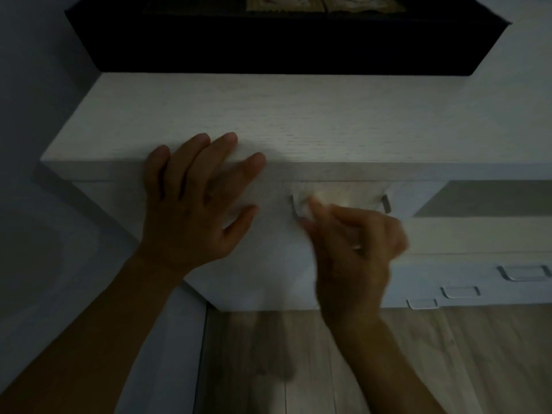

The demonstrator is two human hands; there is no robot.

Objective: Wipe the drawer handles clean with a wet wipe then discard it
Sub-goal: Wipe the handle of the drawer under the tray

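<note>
A white drawer unit (268, 121) stands against the wall in dim light. Its top drawer has a metal bar handle (386, 203), whose left end shows beside my fingers. My right hand (355, 243) is blurred at that left end, fingers pinched on a small pale wet wipe (302, 207) pressed to the bar. Spread flat, my left hand (194, 198) rests over the unit's front top edge, left of the handle, holding nothing. Most of the wipe is hidden by my fingers.
A dark box (283, 46) sits at the back of the unit's top. Three more drawer handles (521, 273) (460, 291) (422, 303) show low on the right. Wood floor (298, 354) lies below, a grey wall (38, 115) on the left.
</note>
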